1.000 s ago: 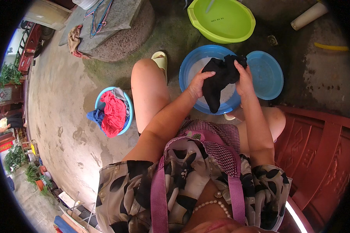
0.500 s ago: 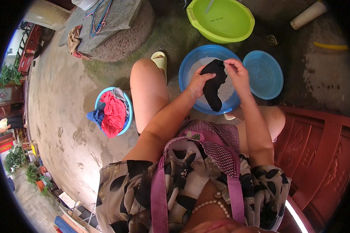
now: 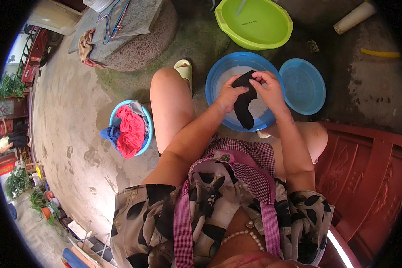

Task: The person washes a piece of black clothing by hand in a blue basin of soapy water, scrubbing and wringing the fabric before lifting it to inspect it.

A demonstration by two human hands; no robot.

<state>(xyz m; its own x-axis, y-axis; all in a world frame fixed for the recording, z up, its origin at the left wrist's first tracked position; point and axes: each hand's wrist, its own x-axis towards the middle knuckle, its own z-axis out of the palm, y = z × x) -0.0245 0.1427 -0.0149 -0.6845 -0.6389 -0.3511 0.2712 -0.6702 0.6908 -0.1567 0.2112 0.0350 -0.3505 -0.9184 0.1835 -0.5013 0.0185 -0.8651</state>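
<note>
A black sock (image 3: 244, 107) hangs between my hands, its toe end pointing down toward me. My left hand (image 3: 230, 94) grips its left side near the top, thumb laid across the cloth. At the upper right edge, my right hand (image 3: 268, 88) pinches the sock with thumb and fingertips. Both hands are above a round blue basin (image 3: 212, 91) that holds cloudy, whitish water. Part of the water is hidden behind my hands and the sock.
A smaller blue basin (image 3: 303, 85) stands to the right, a lime-green tub (image 3: 254, 24) beyond. Left of my knee is a light-blue basin (image 3: 151, 129) of red, blue and grey clothes (image 3: 131, 129). Hangers (image 3: 114, 22) lie on a stone slab (image 3: 138, 20). A carved red-brown wooden seat (image 3: 362, 174) is at right.
My right hand has moved slightly left and down, closer to my left hand, and now pinches the sock lower. The sock's top looks narrower and more gathered.
</note>
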